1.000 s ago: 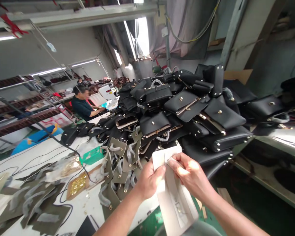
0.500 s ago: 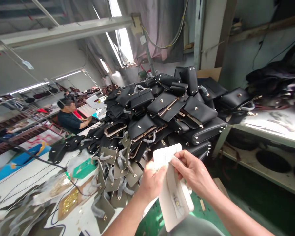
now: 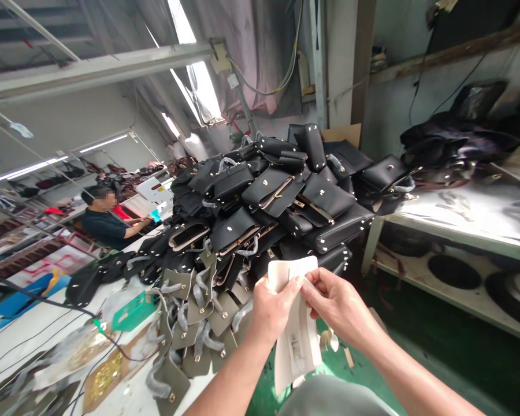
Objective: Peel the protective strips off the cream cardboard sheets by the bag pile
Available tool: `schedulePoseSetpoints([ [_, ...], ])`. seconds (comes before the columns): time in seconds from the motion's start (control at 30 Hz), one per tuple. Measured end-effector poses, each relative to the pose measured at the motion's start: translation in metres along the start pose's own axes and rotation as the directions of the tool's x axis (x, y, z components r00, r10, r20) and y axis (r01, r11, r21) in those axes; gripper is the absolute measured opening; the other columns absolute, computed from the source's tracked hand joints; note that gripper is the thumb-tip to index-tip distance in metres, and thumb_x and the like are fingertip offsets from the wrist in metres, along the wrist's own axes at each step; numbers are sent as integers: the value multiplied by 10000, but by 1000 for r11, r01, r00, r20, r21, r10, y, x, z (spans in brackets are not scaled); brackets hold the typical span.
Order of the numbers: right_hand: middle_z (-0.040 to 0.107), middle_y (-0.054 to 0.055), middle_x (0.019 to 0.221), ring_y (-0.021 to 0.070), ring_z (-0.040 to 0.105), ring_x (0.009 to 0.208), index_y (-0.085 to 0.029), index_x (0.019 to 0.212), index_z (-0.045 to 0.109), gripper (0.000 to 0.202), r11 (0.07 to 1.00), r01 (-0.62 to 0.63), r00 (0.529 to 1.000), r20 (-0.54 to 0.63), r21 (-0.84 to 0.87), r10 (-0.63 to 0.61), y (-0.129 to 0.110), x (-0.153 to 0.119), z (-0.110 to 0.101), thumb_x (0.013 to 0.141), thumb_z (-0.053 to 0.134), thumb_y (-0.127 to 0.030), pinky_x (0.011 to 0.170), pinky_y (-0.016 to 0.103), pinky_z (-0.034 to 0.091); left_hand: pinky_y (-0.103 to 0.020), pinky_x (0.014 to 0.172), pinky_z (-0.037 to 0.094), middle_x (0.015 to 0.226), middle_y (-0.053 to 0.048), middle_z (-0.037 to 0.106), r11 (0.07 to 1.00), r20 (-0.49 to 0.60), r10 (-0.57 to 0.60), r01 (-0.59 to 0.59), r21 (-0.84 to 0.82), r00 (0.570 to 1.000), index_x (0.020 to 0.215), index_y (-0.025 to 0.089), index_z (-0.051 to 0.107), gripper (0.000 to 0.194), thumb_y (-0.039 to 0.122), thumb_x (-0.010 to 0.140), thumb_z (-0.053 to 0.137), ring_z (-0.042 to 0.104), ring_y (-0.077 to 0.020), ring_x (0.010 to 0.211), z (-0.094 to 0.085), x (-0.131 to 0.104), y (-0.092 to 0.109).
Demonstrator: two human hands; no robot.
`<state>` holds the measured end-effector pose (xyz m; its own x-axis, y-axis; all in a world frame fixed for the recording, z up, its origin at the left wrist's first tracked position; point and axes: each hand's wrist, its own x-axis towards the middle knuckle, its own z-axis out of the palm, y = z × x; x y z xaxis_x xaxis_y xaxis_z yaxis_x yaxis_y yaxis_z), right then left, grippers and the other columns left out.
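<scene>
At nine o'clock in the view, a seated person in a dark shirt (image 3: 101, 222) bent over a far bench, arms forward. Toward seven o'clock, on the white worktable (image 3: 34, 329), lay a tray of small gold fittings (image 3: 101, 378), black cables (image 3: 47, 341) and a green box (image 3: 132, 312). Just right of these, olive-grey leather flaps (image 3: 190, 323) with foam-wrapped straps and gold studs spread in an overlapping fan, touching the foot of a tall heap of black handbags (image 3: 277, 202) that filled the middle from ten to one o'clock.

At six o'clock, the left hand (image 3: 271, 309) was curled around the left edge of a cream leather panel (image 3: 297, 341), its thumb pressed on the front near the top and the other fingers hidden behind. The panel hung upright between both hands, in front of the lowest bags of the heap and above the green floor (image 3: 359, 352); a small metal fitting showed on its lower face. The right hand (image 3: 338, 306), just beside the left, pinched the panel's upper right edge between thumb and forefinger, the remaining fingers bent close together.

From two to four o'clock, a pale bench (image 3: 468, 219) carried another dark pile of bags (image 3: 450, 147), with round openings in the shelf beneath it.
</scene>
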<state>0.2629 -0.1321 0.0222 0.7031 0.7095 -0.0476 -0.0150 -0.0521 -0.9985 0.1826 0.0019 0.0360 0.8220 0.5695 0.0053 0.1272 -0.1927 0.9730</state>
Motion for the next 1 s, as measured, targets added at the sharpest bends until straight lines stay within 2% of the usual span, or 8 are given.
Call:
schedulePoseSetpoints([
  [0.23, 480, -53, 632, 124, 399, 586, -224, 799, 566, 221, 947, 112, 985, -91, -301, -145, 24, -6, -21, 964, 545, -369, 536, 257, 325, -289, 711, 559, 842, -61, 800, 981, -132, 43, -17, 193, 990, 861, 160, 783, 154, 293, 793, 742, 738, -250, 798, 37, 8, -12],
  [0.33, 475, -51, 620, 121, 396, 583, -220, 770, 545, 221, 937, 89, 986, -105, -337, -131, 28, -22, -26, 958, 536, -335, 537, 260, 301, -277, 673, 544, 764, -43, 780, 996, -140, 5, 7, 85, 990, 795, 160, 769, 95, 234, 737, 755, 725, -239, 753, 51, 16, -24],
  [0.4, 497, -49, 622, 118, 436, 590, -216, 752, 550, 224, 950, 104, 995, 37, -293, -97, 25, -39, -25, 953, 536, -313, 543, 253, 306, -293, 664, 553, 717, -43, 766, 996, -152, -74, 65, -68, 986, 776, 165, 757, 103, 231, 702, 785, 732, -252, 741, 57, 27, -33],
  [0.5, 579, -47, 652, 116, 507, 603, -218, 799, 613, 179, 988, 70, 959, 282, -140, -28, 23, -62, -28, 945, 558, -306, 560, 242, 344, -354, 678, 589, 709, -63, 768, 972, -137, -160, 132, -194, 978, 839, 163, 753, 202, 311, 713, 808, 752, -287, 738, 62, 44, -42],
  [0.57, 627, -46, 671, 124, 541, 606, -225, 979, 652, 135, 1000, 2, 976, 219, -23, 3, 28, -67, -40, 951, 565, -325, 584, 249, 381, -400, 723, 613, 763, -91, 785, 960, -91, -182, 157, -230, 979, 933, 148, 756, 317, 387, 733, 812, 764, -304, 764, 66, 50, -43],
  [0.67, 681, -24, 716, 146, 585, 647, -193, 1161, 595, 292, 989, -63, 998, 31, 135, 59, 47, -64, -73, 959, 586, -404, 628, 272, 412, -461, 834, 623, 889, -147, 804, 882, 75, -257, 266, -389, 963, 1065, 111, 741, 479, 442, 733, 840, 778, -332, 855, 77, 47, -39],
  [0.8, 706, 6, 708, 152, 614, 642, -191, 851, 567, 364, 955, -130, 990, -19, 266, 140, 78, -70, -105, 925, 633, -542, 600, 273, 391, -495, 982, 586, 1083, -196, 790, 733, 288, -327, 434, -523, 900, 1124, 82, 724, 518, 366, 720, 881, 763, -360, 1007, 94, 24, -39],
  [1.0, 585, -68, 531, 115, 529, 459, -231, 734, 455, 460, 929, -245, 944, -153, 276, 294, 98, -90, -98, 862, 697, -601, 480, 243, 313, -463, 1004, 579, 1179, -186, 771, 699, 373, -382, 528, -482, 846, 1190, 101, 702, 502, 278, 751, 870, 755, -338, 1051, 100, -7, -73],
])
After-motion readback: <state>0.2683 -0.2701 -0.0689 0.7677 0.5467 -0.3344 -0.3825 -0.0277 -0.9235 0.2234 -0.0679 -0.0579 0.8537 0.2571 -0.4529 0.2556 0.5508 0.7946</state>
